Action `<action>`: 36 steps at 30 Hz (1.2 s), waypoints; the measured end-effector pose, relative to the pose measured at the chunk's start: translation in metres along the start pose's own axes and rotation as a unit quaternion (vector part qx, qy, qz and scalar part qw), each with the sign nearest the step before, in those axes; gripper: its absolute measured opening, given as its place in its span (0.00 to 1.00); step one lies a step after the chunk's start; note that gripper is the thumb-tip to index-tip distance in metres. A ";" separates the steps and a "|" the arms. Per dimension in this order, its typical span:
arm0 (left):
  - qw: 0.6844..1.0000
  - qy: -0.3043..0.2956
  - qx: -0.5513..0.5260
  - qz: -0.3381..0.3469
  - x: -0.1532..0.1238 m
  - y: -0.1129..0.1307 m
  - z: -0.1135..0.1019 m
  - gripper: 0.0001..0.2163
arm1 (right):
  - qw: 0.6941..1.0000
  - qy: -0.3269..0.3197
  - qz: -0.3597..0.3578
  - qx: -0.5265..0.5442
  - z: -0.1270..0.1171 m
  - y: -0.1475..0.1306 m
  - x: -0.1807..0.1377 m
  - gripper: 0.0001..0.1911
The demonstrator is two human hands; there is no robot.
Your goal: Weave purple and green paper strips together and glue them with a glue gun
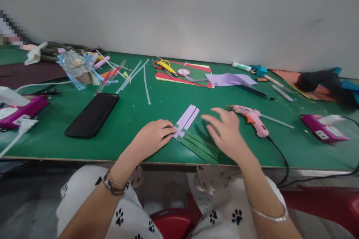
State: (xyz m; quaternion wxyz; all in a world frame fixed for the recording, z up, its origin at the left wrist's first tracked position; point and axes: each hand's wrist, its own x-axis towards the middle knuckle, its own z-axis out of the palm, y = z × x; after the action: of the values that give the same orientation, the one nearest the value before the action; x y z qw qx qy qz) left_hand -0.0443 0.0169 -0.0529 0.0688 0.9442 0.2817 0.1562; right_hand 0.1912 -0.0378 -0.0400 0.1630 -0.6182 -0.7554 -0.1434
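Note:
Lilac paper strips [185, 118] lie crossed and woven with green paper strips [198, 148] near the table's front edge. At the woven corner, my left hand [155, 136] is closed, its fingertips pinching or pressing the end of the lilac strips. My right hand [226, 130] hovers just right of the strips, fingers spread and holding nothing. Beyond it lies a pink hot glue gun [251, 117], with its nozzle toward my right hand and a clear glue stick [277, 121] at its back.
A black phone [92, 115] lies left of my left hand. Scissors [165, 66], coloured paper sheets [196, 68], a tape roll [183, 71] and lilac paper [231, 79] lie farther back. Purple power strips [322, 129] sit at both sides. The glue gun's cord [282, 155] drops over the front edge.

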 end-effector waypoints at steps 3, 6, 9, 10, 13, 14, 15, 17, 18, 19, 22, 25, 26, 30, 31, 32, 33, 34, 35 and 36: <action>1.000 0.002 0.002 0.003 -0.002 -0.001 0.000 0.10 | 0.991 -0.081 -0.096 0.048 0.007 -0.033 0.002 0.18; 1.000 0.004 0.003 0.005 -0.003 -0.001 0.000 0.10 | 0.987 -0.108 -0.112 0.047 0.013 -0.044 0.003 0.21; 1.000 0.005 -0.001 0.002 -0.003 0.000 -0.001 0.10 | 0.991 -0.089 -0.094 0.019 0.018 -0.038 0.004 0.20; 1.000 0.005 -0.003 0.000 -0.003 0.000 -0.001 0.10 | 0.994 -0.075 -0.076 0.005 0.020 -0.034 0.005 0.19; 1.000 0.001 -0.005 -0.006 -0.002 0.001 -0.001 0.10 | 0.999 -0.030 -0.004 -0.032 0.019 -0.028 0.007 0.18; 1.000 0.000 -0.004 -0.005 -0.002 0.001 -0.001 0.10 | 0.999 -0.025 0.007 -0.032 0.017 -0.028 0.007 0.17; 1.000 0.000 -0.003 -0.004 -0.002 0.001 -0.002 0.10 | 0.999 -0.029 0.003 -0.023 0.015 -0.029 0.008 0.18; 1.000 0.003 0.000 -0.001 -0.002 0.001 -0.002 0.10 | 0.997 -0.065 -0.041 0.013 0.010 -0.033 0.008 0.18; 1.000 0.005 0.001 0.000 -0.002 0.001 -0.002 0.10 | 0.993 -0.087 -0.068 0.032 0.008 -0.036 0.008 0.18; 1.000 0.008 0.001 0.000 -0.002 0.001 -0.002 0.11 | 0.989 -0.106 -0.088 0.046 0.007 -0.037 0.008 0.17; 1.000 0.009 -0.002 0.000 -0.002 0.001 -0.002 0.11 | 0.990 -0.114 -0.075 0.040 0.009 -0.036 0.010 0.17; 1.000 0.004 -0.006 -0.004 -0.002 0.001 -0.001 0.11 | 0.997 -0.072 0.008 0.003 0.013 -0.031 0.013 0.17; 1.000 0.003 -0.006 -0.005 -0.002 0.001 -0.001 0.11 | 0.998 -0.059 0.028 -0.003 0.013 -0.030 0.013 0.17; 1.000 0.009 -0.001 -0.003 -0.002 0.002 -0.001 0.11 | 0.995 -0.082 -0.035 0.045 0.011 -0.034 0.013 0.18; 1.000 0.012 0.000 -0.002 -0.002 0.002 -0.002 0.11 | 0.991 -0.100 -0.066 0.061 0.011 -0.035 0.013 0.18; 1.000 0.015 0.000 -0.001 -0.002 0.003 -0.002 0.10 | 0.987 -0.115 -0.085 0.070 0.011 -0.037 0.014 0.18; 1.000 0.017 0.000 0.000 -0.002 0.003 -0.002 0.10 | 0.986 -0.123 -0.090 0.070 0.012 -0.038 0.014 0.18; 1.000 0.018 0.000 0.000 -0.002 0.003 -0.002 0.11 | 0.987 -0.125 -0.078 0.061 0.013 -0.038 0.015 0.17; 1.000 0.018 0.000 0.000 -0.003 0.002 -0.002 0.11 | 0.991 -0.118 -0.054 0.044 0.013 -0.038 0.016 0.17; 1.000 0.017 -0.001 0.001 -0.003 0.002 -0.002 0.11 | 0.994 -0.106 -0.026 0.024 0.014 -0.037 0.017 0.16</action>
State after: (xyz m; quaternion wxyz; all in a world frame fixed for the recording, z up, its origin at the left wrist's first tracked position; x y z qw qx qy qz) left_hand -0.0457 0.0136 -0.0514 0.0649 0.9415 0.2822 0.1723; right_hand 0.1509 -0.0235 -0.0462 0.0928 -0.6063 -0.7873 -0.0629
